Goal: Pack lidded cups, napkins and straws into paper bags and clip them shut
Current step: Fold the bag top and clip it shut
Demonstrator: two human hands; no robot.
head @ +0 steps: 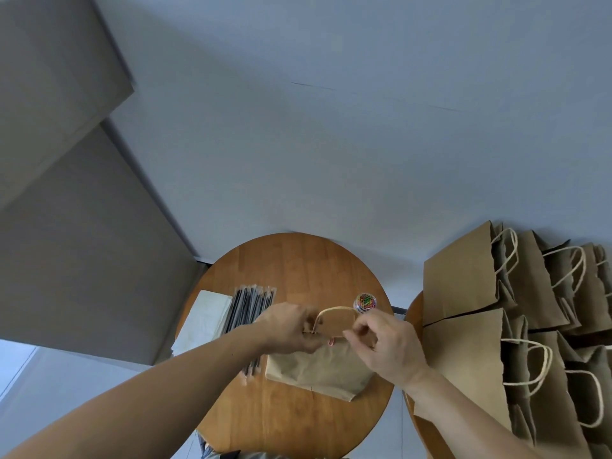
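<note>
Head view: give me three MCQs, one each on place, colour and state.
1. Where is the clip jar?
A. on the table, beyond the paper bag
B. inside that bag
C. held in a hand

2. What colour are the straws?
A. white
B. black
C. red

3. What are the left hand and right hand doing?
A. lying flat on the table
B. pinching the bag's top edge
C. lifting a cup

Answers:
1 A: the jar stands on bare wood past the bag's top.
2 B: dark straws show through clear wrappers.
3 B: fingers of both hands curl onto the top edge.
</note>
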